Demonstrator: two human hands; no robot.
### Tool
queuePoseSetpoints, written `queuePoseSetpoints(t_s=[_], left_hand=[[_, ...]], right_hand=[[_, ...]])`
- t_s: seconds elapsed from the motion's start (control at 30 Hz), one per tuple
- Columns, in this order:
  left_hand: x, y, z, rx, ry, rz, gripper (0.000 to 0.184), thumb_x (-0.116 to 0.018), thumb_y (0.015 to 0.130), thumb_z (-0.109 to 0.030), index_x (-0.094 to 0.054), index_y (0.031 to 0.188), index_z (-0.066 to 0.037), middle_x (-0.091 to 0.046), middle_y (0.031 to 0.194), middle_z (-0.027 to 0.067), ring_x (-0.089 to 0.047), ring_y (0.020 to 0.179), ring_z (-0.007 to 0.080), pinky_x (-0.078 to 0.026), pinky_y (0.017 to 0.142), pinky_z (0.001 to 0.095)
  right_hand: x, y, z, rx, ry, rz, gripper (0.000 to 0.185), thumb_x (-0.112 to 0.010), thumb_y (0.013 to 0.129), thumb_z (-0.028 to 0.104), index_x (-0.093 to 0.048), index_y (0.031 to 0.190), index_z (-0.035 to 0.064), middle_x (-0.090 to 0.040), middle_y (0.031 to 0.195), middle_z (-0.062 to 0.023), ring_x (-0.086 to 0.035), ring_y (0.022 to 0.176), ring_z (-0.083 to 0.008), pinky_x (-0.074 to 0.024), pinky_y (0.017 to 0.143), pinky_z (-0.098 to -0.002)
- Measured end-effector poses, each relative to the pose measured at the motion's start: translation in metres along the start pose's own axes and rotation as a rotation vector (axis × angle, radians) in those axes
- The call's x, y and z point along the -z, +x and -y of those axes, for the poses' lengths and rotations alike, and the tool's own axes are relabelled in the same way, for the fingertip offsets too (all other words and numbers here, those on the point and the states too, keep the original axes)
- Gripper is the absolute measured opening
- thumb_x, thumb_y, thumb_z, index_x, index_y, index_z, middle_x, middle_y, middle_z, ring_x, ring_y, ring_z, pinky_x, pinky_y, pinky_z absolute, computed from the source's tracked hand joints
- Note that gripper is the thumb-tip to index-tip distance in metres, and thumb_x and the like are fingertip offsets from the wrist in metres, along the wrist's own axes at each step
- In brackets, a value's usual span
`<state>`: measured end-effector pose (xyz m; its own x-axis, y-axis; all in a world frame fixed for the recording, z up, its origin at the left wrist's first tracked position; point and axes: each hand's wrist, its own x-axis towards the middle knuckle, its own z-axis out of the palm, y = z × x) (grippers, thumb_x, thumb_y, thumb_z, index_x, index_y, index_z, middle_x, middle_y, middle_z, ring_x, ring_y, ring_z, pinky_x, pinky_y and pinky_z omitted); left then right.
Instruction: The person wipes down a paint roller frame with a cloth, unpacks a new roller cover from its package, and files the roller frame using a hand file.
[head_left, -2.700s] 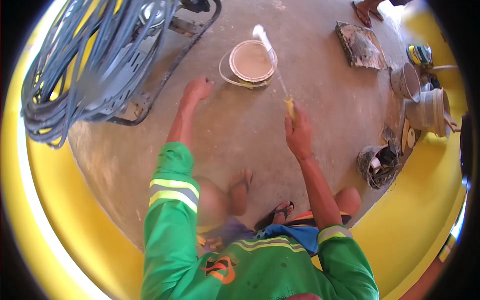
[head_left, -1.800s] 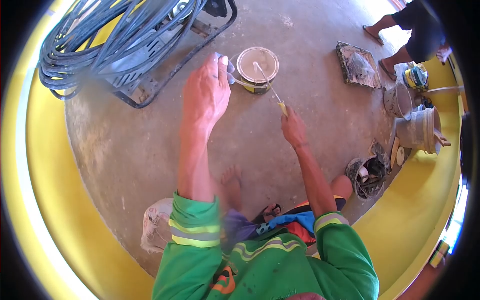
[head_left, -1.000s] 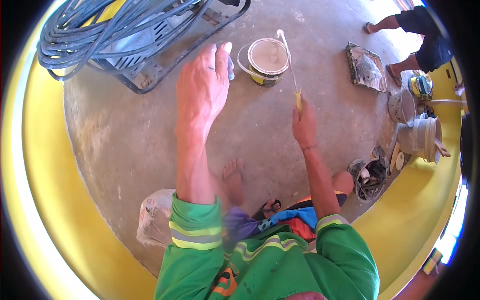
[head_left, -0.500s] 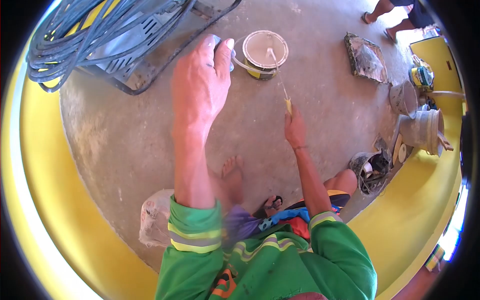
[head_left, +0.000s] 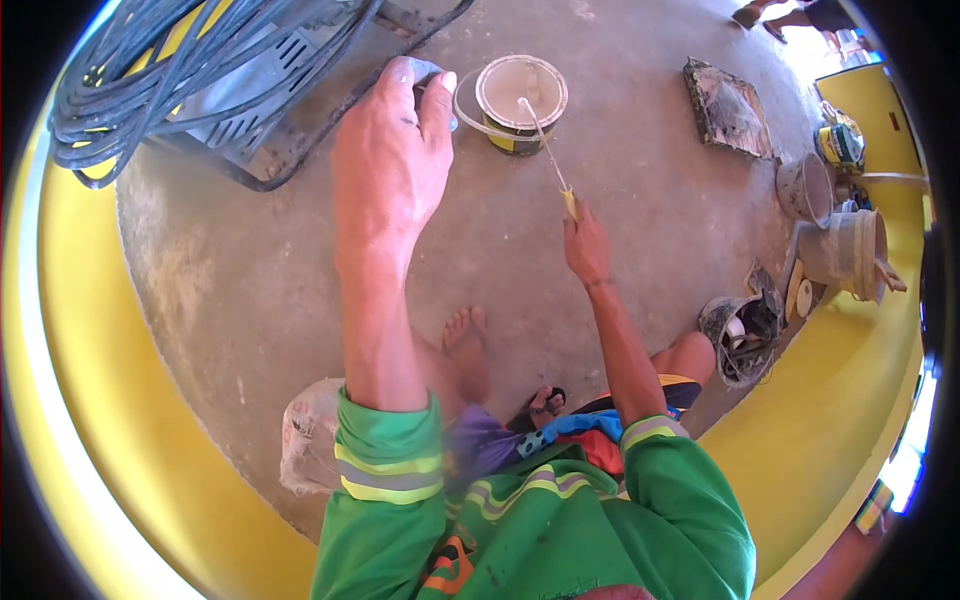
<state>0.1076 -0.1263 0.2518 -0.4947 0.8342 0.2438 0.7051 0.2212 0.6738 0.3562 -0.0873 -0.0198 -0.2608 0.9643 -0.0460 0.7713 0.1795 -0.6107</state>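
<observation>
My right hand is closed round the yellow handle of a paint roller. The roller's thin metal rod reaches forward into a paint bucket with a whitish inside, and its far end shows white there. Raised closer to the camera, my left hand is closed on a blue-grey thing, mostly hidden behind the fingers, whose kind I cannot make out. The bucket's wire handle hangs out to the left, near my left fingers.
Coiled black cable lies over a metal frame at upper left. A paint-smeared tray rests on the floor to the right. Buckets and a tool-filled pail line the yellow wall. A sack lies by my left; another person's legs show far right.
Both hands have shifted slightly left in view, as has the bucket. The roller's end stays inside the bucket, and more of the blue-grey thing shows above my left fingers.
</observation>
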Motion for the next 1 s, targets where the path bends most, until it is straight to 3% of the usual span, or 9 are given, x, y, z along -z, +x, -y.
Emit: queuePoseSetpoints(t_s=[0.17,0.27,0.47,0.57,0.67,0.77,0.87,1.0], left_hand=[[0.0,-0.001,0.004,-0.001,-0.069,-0.018,0.023,-0.055,0.099,-0.023,-0.061,0.101,-0.001,-0.067,0.076,0.0084,-0.064,0.069,0.0212,-0.048,0.069,0.0341],[0.001,0.001,0.002,0.005,-0.03,0.0,0.023,-0.053,0.099,-0.022,-0.061,0.1,-0.001,-0.067,0.076,0.0086,-0.064,0.071,0.0214,-0.048,0.07,0.0348],[0.001,0.001,0.0,0.027,-0.023,0.029,0.024,-0.049,0.101,-0.021,-0.061,0.096,-0.001,-0.067,0.075,0.0083,-0.064,0.071,0.0227,-0.048,0.071,0.0362],[0.001,0.0,0.003,0.009,-0.01,0.008,0.025,-0.047,0.102,-0.021,-0.061,0.095,-0.001,-0.067,0.075,0.0082,-0.064,0.071,0.0232,-0.048,0.071,0.0359],[0.001,-0.001,0.006,-0.004,-0.012,-0.002,0.027,-0.046,0.102,-0.022,-0.061,0.094,-0.001,-0.067,0.074,0.0082,-0.064,0.071,0.0232,-0.048,0.071,0.0359],[0.002,0.001,0.004,0.002,-0.003,0.004,0.028,-0.046,0.102,-0.023,-0.061,0.093,-0.001,-0.067,0.074,0.0083,-0.064,0.07,0.0231,-0.048,0.07,0.0361],[0.003,0.004,0.002,0.011,-0.007,0.018,0.03,-0.048,0.102,-0.026,-0.061,0.093,-0.001,-0.067,0.074,0.0087,-0.064,0.07,0.0231,-0.048,0.07,0.0362],[-0.001,0.002,-0.003,0.026,-0.028,0.026,0.031,-0.05,0.101,-0.029,-0.061,0.095,0.0,-0.068,0.075,0.009,-0.064,0.07,0.0235,-0.048,0.07,0.0359]], right_hand=[[0.018,-0.008,0.039,0.096,0.192,-0.217,0.041,-0.054,0.095,0.017,-0.046,0.134,0.0051,-0.057,0.112,-0.0252,-0.057,0.101,-0.0452,-0.0474,0.083,-0.0514],[-0.02,-0.006,-0.011,0.033,-0.062,-0.013,0.043,-0.055,0.095,0.017,-0.046,0.134,0.0043,-0.057,0.113,-0.0257,-0.056,0.103,-0.0445,-0.0475,0.083,-0.051],[-0.001,-0.004,0.01,-0.087,-0.028,0.09,0.043,-0.056,0.094,0.016,-0.047,0.134,0.0021,-0.058,0.113,-0.0251,-0.057,0.104,-0.0429,-0.0472,0.086,-0.0495],[-0.005,-0.002,0.005,-0.024,0.052,0.004,0.043,-0.056,0.094,0.018,-0.047,0.134,0.0022,-0.058,0.113,-0.0251,-0.057,0.105,-0.0434,-0.0474,0.086,-0.0494],[0.015,0.001,0.033,0.165,0.151,-0.249,0.044,-0.055,0.095,0.02,-0.047,0.134,0.0026,-0.059,0.113,-0.0248,-0.058,0.103,-0.044,-0.0482,0.085,-0.0492],[0.009,-0.001,0.026,0.174,0.169,-0.294,0.042,-0.052,0.097,0.022,-0.048,0.136,0.0059,-0.06,0.115,-0.0242,-0.057,0.106,-0.0449,-0.0471,0.088,-0.0484],[-0.003,-0.003,0.002,-0.139,-0.095,0.082,0.042,-0.052,0.097,0.022,-0.047,0.136,0.0063,-0.059,0.118,-0.024,-0.057,0.108,-0.0436,-0.0471,0.089,-0.0487],[0.007,0.0,0.006,-0.087,-0.093,0.065,0.043,-0.051,0.097,0.022,-0.047,0.137,0.0069,-0.059,0.119,-0.0237,-0.057,0.109,-0.0423,-0.0472,0.09,-0.0488]])
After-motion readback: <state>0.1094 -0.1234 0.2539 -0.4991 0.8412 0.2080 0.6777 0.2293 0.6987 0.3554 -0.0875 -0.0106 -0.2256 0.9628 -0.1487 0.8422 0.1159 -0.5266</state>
